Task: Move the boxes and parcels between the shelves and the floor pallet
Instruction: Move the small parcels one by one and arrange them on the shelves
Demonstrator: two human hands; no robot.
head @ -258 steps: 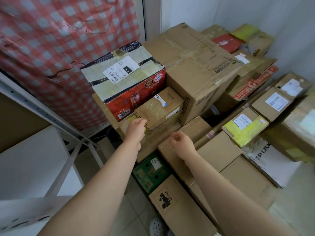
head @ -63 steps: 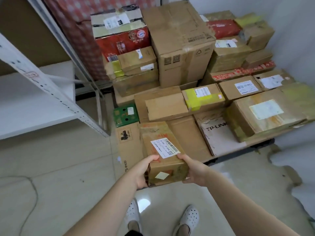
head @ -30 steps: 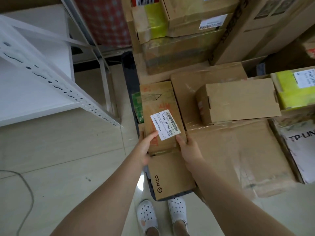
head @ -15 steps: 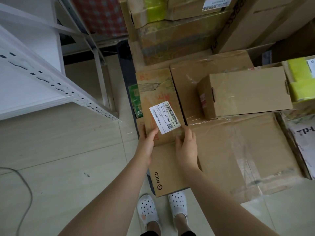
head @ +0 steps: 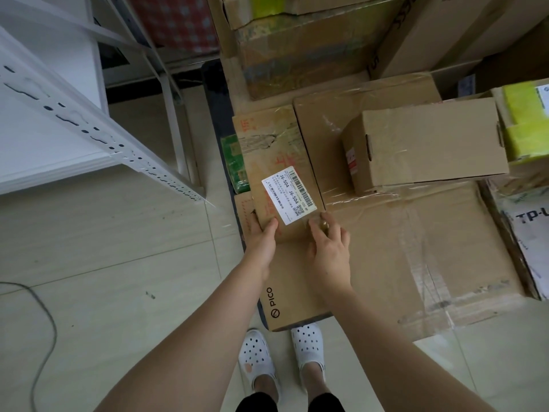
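- One labelled box (head: 279, 173) is the parcel being dealt with. It lies flat at the left edge of the floor pallet (head: 216, 93), white barcode sticker up, resting across a PICO box (head: 297, 292) and a green box (head: 234, 162) beneath it.
- Left hand (head: 263, 239) holds the near left corner, thumb on top and fingers down the side. Right hand (head: 328, 245) is relaxed, its fingers only touching the near right edge.
- To my eye this box is set down, and only letting go is left for it.
- Plenty of parcels sit on the pallet: a wide flat carton (head: 416, 257) just to the right, a small brown box (head: 424, 141) on top farther back, a TP-LINK parcel (head: 531, 233) at the right edge, and taller cartons stacked on the far side.
- Only a corner of the white shelf (head: 44, 138) shows on the left, well apart from the box, so I cannot tell what it holds.
- Judging by the pile, much of the moving looks done, though how many parcels remain is beyond what I can see.
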